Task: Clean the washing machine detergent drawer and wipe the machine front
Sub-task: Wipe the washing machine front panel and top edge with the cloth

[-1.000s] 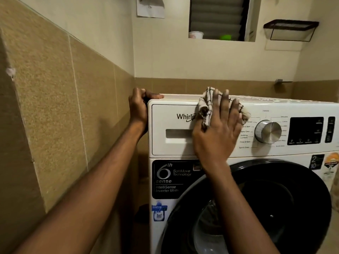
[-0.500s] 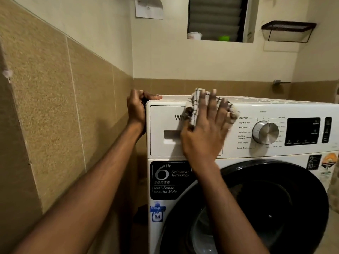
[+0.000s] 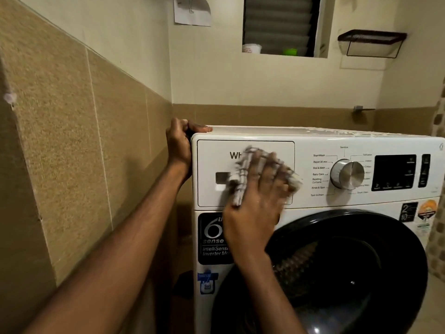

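Note:
A white front-loading washing machine (image 3: 313, 208) fills the right half of the view. Its detergent drawer (image 3: 212, 162) sits shut at the top left of the front panel. My right hand (image 3: 257, 201) presses a white cloth with dark checks (image 3: 240, 184) flat against the drawer front, covering part of the brand name and the handle recess. The cloth and fingers are motion-blurred. My left hand (image 3: 179, 145) grips the machine's top left corner, thumb resting on the top.
A tiled wall (image 3: 72, 141) runs close along the machine's left side. A silver dial (image 3: 346, 173), a dark display (image 3: 395, 172) and the round dark door (image 3: 337, 273) lie to the right. A wire shelf (image 3: 372, 42) and window ledge hang above.
My right hand has slid the cloth down and left, from the panel's top edge onto the middle of the drawer front. The left hand has kept its grip on the corner.

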